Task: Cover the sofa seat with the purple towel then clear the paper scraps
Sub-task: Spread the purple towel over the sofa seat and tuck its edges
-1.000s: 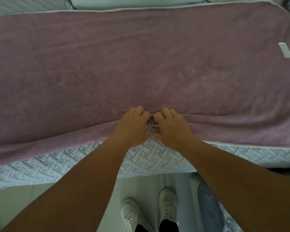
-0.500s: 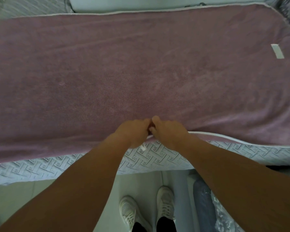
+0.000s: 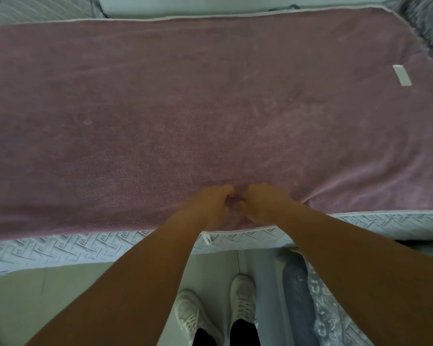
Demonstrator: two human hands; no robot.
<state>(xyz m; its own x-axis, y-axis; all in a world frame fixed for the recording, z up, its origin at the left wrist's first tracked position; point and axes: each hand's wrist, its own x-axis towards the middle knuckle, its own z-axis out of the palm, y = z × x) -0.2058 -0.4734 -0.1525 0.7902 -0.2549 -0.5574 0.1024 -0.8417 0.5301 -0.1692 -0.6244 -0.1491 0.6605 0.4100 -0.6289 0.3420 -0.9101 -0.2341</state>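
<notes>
The sofa seat [image 3: 60, 248] is covered almost entirely by the purple towel [image 3: 185, 101], spread flat, its patterned front edge left exposed. The left hand [image 3: 210, 204] and right hand [image 3: 261, 202] are curled closed side by side, the towel's near edge bunched in their fingers. Since half a second ago, that edge has been drawn further forward over the seat front. A white tag [image 3: 401, 75] lies far right.

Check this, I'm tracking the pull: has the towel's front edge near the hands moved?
Yes. The front edge of the purple towel has come toward the person at its middle, covering more of the patterned sofa cover.
</notes>
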